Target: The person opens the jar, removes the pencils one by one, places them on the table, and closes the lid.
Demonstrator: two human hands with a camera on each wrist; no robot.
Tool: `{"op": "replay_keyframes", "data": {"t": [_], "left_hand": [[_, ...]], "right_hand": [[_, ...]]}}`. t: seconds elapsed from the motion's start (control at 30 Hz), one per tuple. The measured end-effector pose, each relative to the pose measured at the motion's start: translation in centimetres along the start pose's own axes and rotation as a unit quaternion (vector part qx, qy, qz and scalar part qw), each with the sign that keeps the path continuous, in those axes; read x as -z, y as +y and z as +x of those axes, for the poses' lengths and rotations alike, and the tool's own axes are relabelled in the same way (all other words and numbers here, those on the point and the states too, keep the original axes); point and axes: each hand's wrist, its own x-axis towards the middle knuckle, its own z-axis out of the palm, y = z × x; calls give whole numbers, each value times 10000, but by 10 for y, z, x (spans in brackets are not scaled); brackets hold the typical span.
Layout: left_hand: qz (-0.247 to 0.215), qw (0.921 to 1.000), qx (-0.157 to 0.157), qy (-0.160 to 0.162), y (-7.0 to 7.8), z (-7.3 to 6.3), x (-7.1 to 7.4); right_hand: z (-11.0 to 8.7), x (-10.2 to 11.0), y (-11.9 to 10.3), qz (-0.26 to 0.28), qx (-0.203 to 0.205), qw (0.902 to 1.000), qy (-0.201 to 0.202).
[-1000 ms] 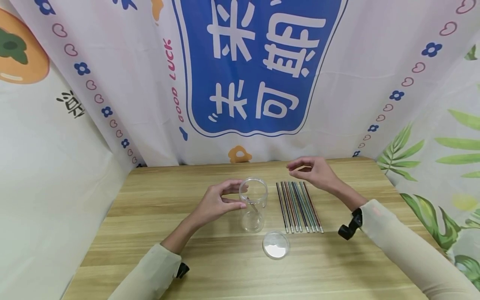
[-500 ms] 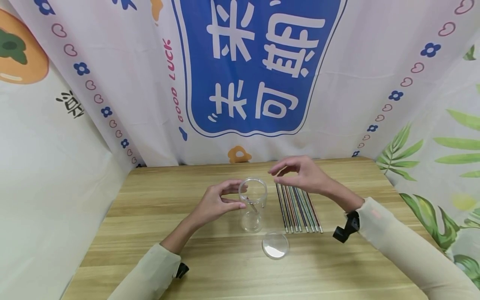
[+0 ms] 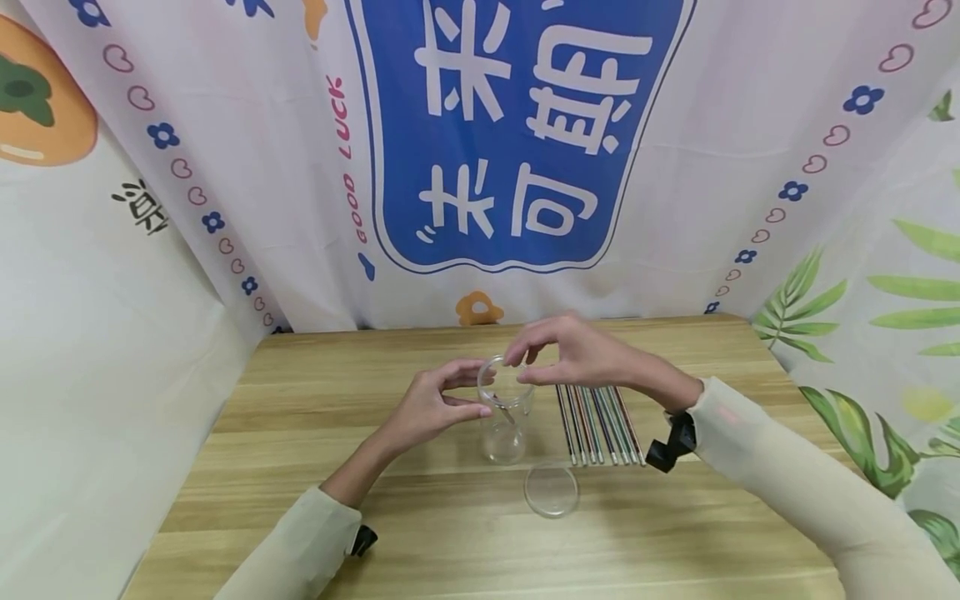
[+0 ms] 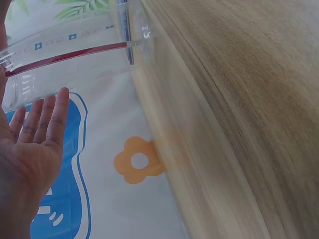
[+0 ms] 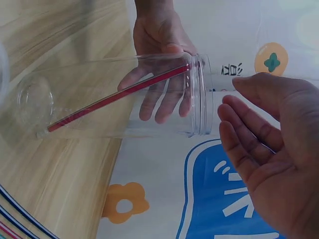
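Observation:
A tall clear jar (image 3: 504, 437) stands upright on the table with its round mouth at the top. Inside it leans one red pencil (image 5: 114, 97), seen through the wall in both wrist views. My left hand (image 3: 431, 408) is beside the jar, thumb and fingers spread along its left side near the mouth; in the left wrist view the fingers (image 4: 57, 117) look straight against or close to the wall. Over the right of the mouth, my right hand (image 3: 585, 354) hovers with bent fingers and a gap before the thumb, holding nothing.
A row of several coloured pencils (image 3: 600, 425) lies side by side to the right of the jar, partly under the right hand. A round clear lid (image 3: 551, 492) lies in front. Printed cloth (image 3: 675, 233) hangs behind the wooden table (image 3: 420, 533).
My right hand has moved left, from above the pencil row to the jar's mouth. My left hand, the jar and the lid have stayed in place.

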Motion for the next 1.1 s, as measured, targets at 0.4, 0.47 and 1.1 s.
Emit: {"op": "replay_keyframes", "data": {"t": [0.4,0.47,1.1], "left_hand": [[145,9999,19,20,1,1,1],[162,9999,33,33,1,1,1],[34,10000,13,41,-2,2,-1]], "right_hand": [[23,-3,-1,-132,-86,9948,-1010],[24,-4,0,-99,-112,9941,-1077],[34,-16,1,-436,-215,9901,-1320]]}}
